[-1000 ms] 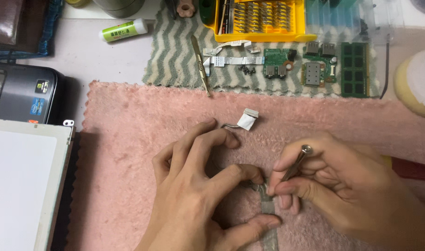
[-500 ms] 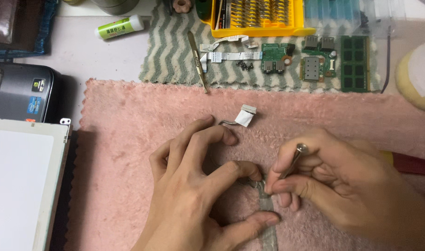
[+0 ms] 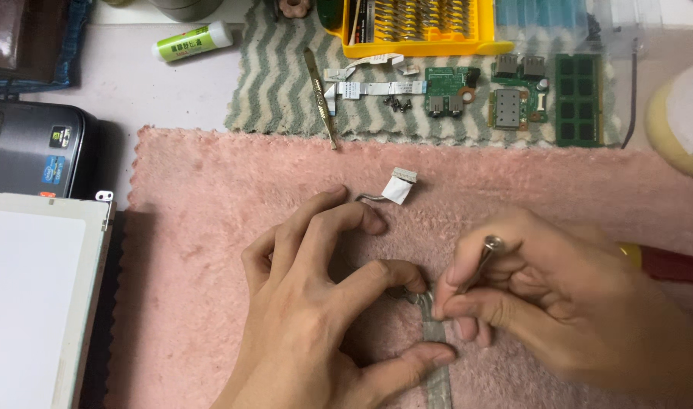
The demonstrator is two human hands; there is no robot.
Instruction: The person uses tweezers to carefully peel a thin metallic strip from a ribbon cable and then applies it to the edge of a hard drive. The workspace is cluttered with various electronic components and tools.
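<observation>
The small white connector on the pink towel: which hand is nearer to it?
Left. The left hand has its fingertips just below and left of the white connector, not touching. The right hand, pinching a thin metal tool, sits farther down and right.
</observation>
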